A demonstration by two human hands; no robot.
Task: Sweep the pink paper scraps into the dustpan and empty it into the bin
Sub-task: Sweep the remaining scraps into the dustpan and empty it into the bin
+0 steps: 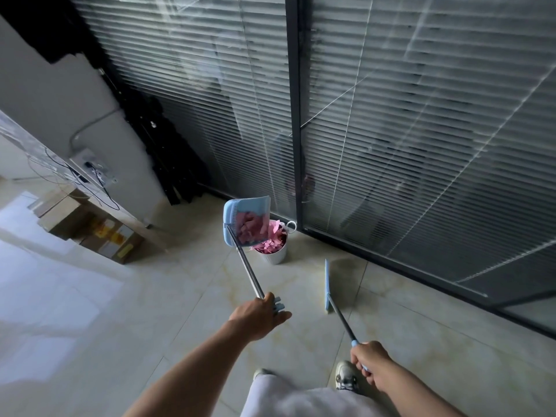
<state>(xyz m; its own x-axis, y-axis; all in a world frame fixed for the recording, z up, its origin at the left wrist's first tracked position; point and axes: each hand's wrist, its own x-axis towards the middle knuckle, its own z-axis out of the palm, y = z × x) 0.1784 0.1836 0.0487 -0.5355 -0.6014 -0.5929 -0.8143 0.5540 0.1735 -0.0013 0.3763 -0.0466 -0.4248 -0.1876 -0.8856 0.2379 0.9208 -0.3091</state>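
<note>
The step in hand was the last one — emptying. The floor (150,296) in view showed no loose scraps, so the sweeping looked done. The blue dustpan (240,212) was lifted on its long metal handle (248,272) and tipped above the white bin (275,255), its mouth turned down toward the bin's opening. A heap of pink paper scraps (251,225) lay against the pan's lower side, and more pink scraps already filled the bin close to its rim.

The next move, as I judged it, called for a steeper tilt or a light shake, with the pan's lip kept over the bin — it stood rather full, and scraps could spill past the edge.

The broom (327,285) rested head-down on the tiles, to the right of the bin and apart from it. The left hand (258,316) gripped the end of the dustpan's handle; the right hand (371,361) was curled around the broom's grip.
</note>
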